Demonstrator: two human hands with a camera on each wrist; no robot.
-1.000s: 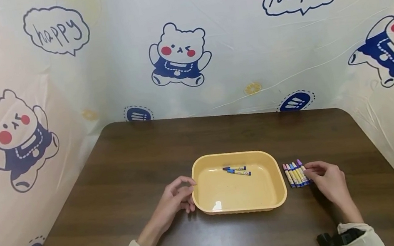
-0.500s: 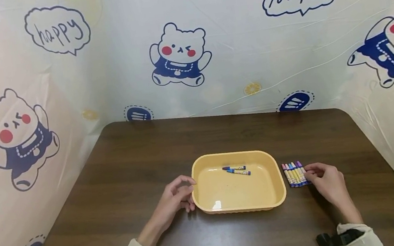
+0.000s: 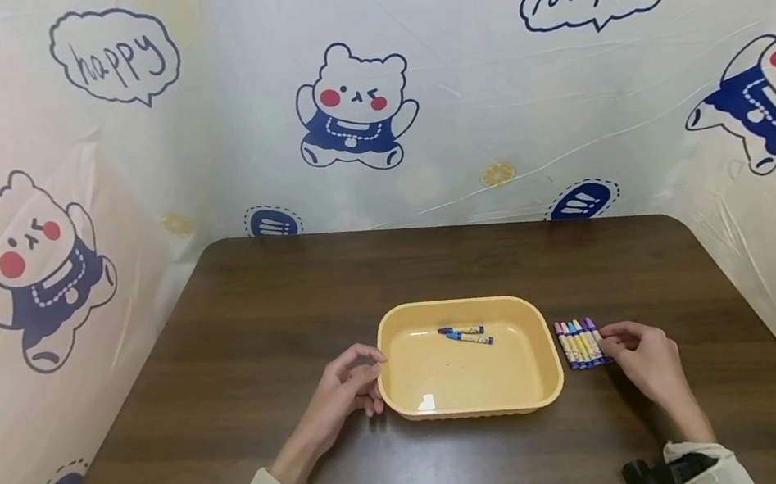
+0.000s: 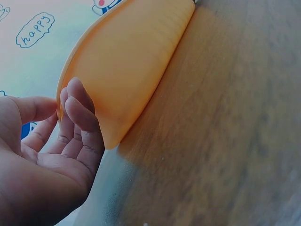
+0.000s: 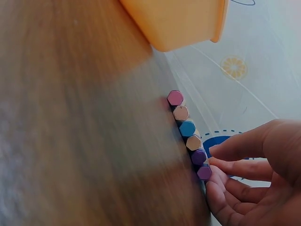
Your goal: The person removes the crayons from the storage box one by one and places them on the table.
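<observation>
My left hand [image 3: 342,389] pinches the left rim of a yellow plastic tray [image 3: 437,380] between thumb and finger; its other fingers rest along the outer wall [image 4: 113,70]. Inside the tray lie a dark-tipped crayon [image 3: 471,330] and a blue-tipped crayon [image 3: 476,339]. Just right of the tray, several crayons [image 3: 577,344] with yellow wrappers lie side by side in a row on the table. At the row's right end, my right hand [image 3: 648,358] holds the outermost purple crayon [image 5: 204,173] with thumb and fingertips, its fingers bent.
The dark wooden table [image 3: 256,310] carries the tray near its middle. A printed curtain [image 3: 472,98] with bears stands behind the table and along both sides. A black strap [image 3: 676,468] circles the right wrist.
The crayon row has slid slightly left toward the tray, with the end purple crayon closer against its neighbours. My right hand has shifted a little left with it; the left hand stays put.
</observation>
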